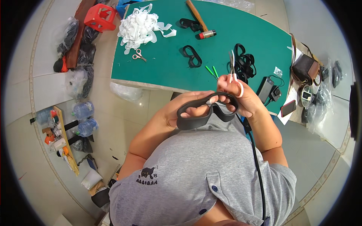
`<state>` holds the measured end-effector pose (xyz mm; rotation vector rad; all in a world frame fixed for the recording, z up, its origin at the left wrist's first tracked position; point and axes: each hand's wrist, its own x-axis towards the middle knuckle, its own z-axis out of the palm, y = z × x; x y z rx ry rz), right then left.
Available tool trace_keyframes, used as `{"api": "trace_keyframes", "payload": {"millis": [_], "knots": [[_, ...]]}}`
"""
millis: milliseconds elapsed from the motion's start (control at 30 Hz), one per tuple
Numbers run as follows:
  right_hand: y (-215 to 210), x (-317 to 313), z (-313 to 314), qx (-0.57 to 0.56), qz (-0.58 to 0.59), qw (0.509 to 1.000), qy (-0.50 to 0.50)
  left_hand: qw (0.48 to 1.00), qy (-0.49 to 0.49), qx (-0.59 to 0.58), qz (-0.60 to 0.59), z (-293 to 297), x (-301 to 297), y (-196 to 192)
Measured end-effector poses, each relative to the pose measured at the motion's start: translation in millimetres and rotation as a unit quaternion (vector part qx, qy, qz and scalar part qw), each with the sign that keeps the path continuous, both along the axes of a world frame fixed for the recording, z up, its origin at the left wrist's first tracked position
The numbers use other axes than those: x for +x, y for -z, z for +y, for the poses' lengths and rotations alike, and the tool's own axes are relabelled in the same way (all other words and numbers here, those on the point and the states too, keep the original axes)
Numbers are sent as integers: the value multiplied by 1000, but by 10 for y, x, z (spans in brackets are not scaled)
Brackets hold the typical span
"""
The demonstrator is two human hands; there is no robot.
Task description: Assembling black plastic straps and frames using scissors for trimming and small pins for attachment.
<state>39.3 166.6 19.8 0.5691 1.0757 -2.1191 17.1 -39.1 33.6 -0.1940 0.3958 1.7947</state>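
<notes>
In front of my chest is a black goggle frame (191, 124), its curved nose notch toward me. My left hand (177, 103) is closed round its left side, with fingers showing through the opening. My right hand (247, 100) is closed on small scissors (233, 67) with white handles, blades pointing away from me and slightly apart. Fingers of that hand also touch the frame's far right edge. Beyond my hands, a pair of green-handled tools (212, 71) and a tangle of black frames (246, 64) lie on the green table (162, 73).
On the table lie a white strip heap (137, 28), pink-handled scissors (139, 55), a single black frame (192, 56), a hammer (200, 19) and a black power adapter (265, 89). A phone (288, 108) and a brown bag (306, 69) are at the right. A black cable (257, 165) runs down my front.
</notes>
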Motion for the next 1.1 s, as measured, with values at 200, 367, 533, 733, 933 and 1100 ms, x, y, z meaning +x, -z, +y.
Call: {"api": "trace_keyframes", "payload": {"millis": [200,367,533,733,933,1100], "knots": [[88,44,22,-78,45,993,70,987,-116,-37,107,-59,21,43],[-5,-1,59,-94,117,987,58,964,-130,-117,199,-14,28,187],[-80,-38,-13,-41,93,995,20,974,-60,-139,170,93,-89,162],[-54,-50,-63,-16,110,993,34,980,-26,-124,157,41,-93,247],[39,-67,-31,74,201,975,66,948,-78,-204,233,113,-38,62],[21,-62,183,394,427,813,38,933,-154,-200,255,106,9,-45]]}}
